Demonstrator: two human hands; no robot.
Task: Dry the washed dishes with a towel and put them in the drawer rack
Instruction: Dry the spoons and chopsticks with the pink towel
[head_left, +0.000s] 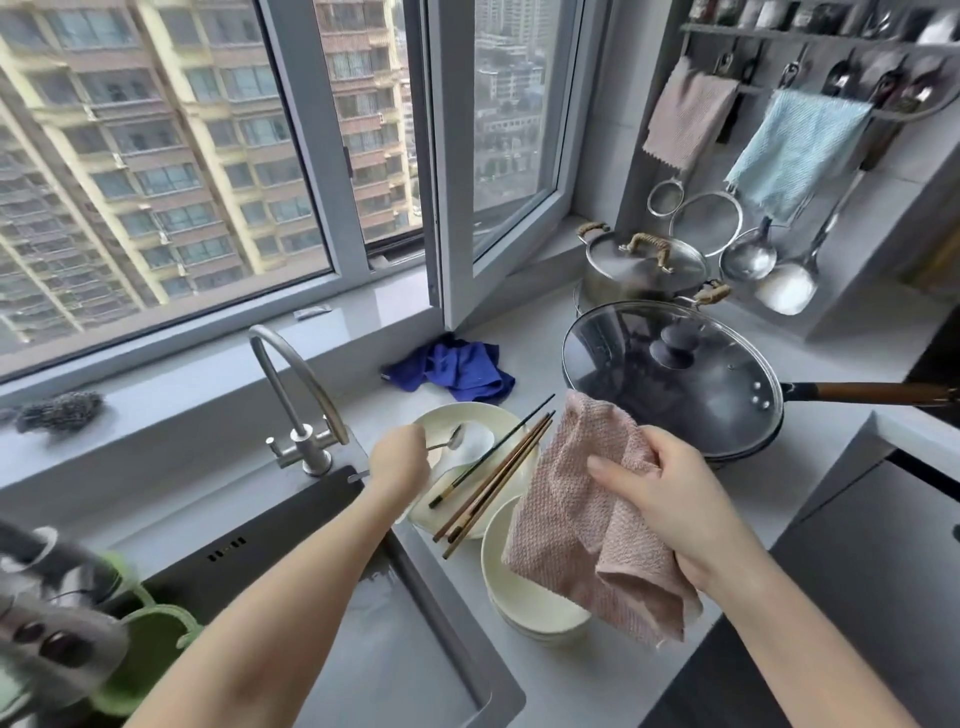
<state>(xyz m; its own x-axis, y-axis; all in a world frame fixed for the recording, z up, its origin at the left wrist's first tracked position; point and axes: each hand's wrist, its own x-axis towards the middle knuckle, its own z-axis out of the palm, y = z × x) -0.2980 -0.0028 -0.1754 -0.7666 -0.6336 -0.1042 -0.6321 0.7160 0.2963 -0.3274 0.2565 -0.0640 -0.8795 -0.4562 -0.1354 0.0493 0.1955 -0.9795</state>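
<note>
My left hand (397, 462) pinches the handle of a small metal spoon (453, 440) over a cream bowl (470, 415) on the counter. Several chopsticks (493, 475) lie slanted across that bowl's rim. My right hand (670, 499) grips a pink waffle towel (576, 525), which hangs over a stack of cream bowls (501, 571) near the counter's front. The towel hides much of the stack.
A dark sink (415, 649) with a steel tap (296, 384) lies at the left. A lidded wok (670, 379), a steel pot (644, 270) and a blue cloth (457, 369) stand behind the bowls. Ladles, strainers and towels hang on the right wall. The window (498, 156) stands open inward.
</note>
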